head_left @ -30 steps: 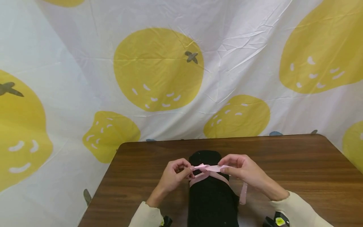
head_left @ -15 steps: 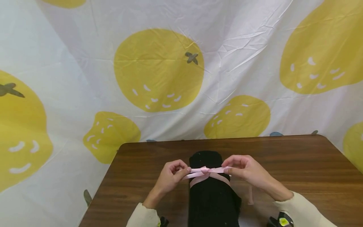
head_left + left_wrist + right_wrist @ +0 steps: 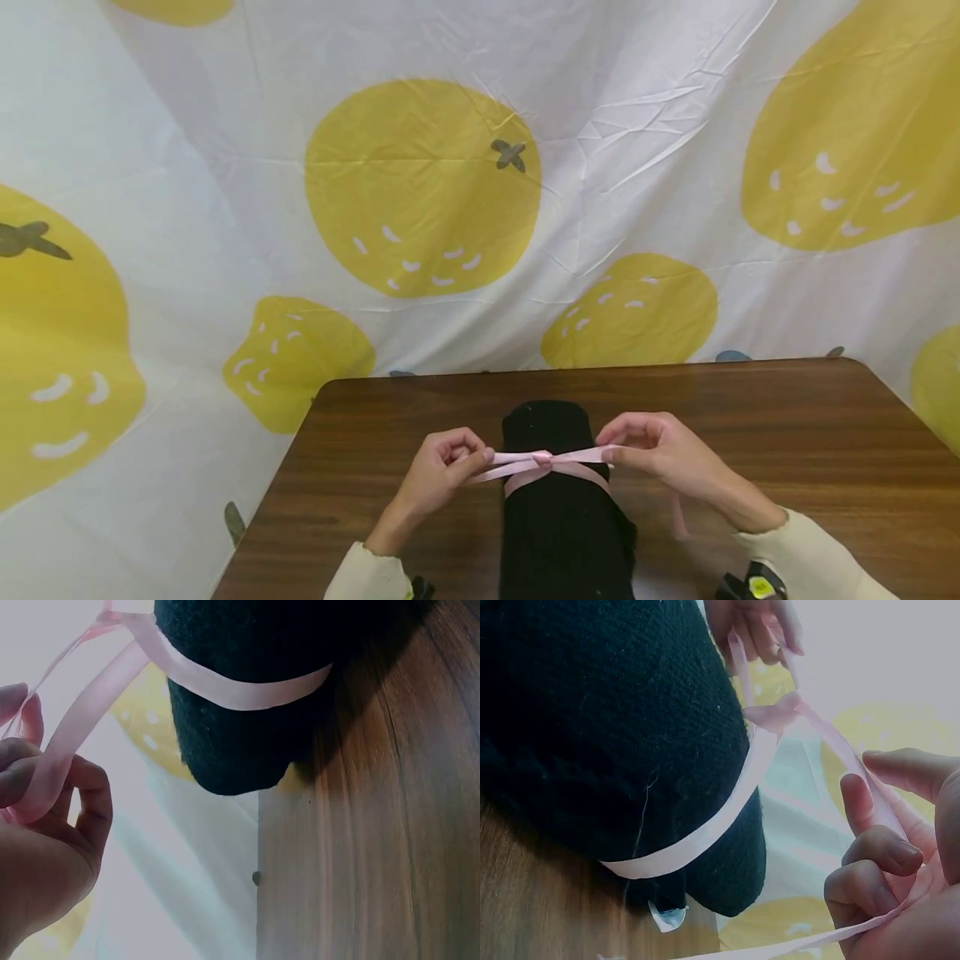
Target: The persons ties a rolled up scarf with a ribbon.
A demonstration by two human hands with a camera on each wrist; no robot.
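Note:
A black cloth roll [image 3: 566, 533] of knitted-looking fabric lies lengthwise on the table. Round its far part runs a pink ribbon [image 3: 247, 694], knotted on top. My left hand [image 3: 442, 471] pinches a ribbon loop to the left of the knot [image 3: 542, 458]. To the right, my right hand [image 3: 667, 454] pinches the other part of the ribbon between thumb and fingers. Both stretches are drawn out sideways above the roll. In the right wrist view a loose ribbon tail [image 3: 795, 946] trails out from under the curled fingers of the right hand.
The brown wooden table [image 3: 810, 433] extends on both sides of the roll. Behind its far edge hangs a white curtain [image 3: 480, 333] printed with yellow fruit. A small white tag [image 3: 667, 916] sticks out beneath the roll in the right wrist view.
My hands have moved apart, the left one leftward and the right one rightward. The ribbon between them is straighter, and the knot looks smaller and tighter.

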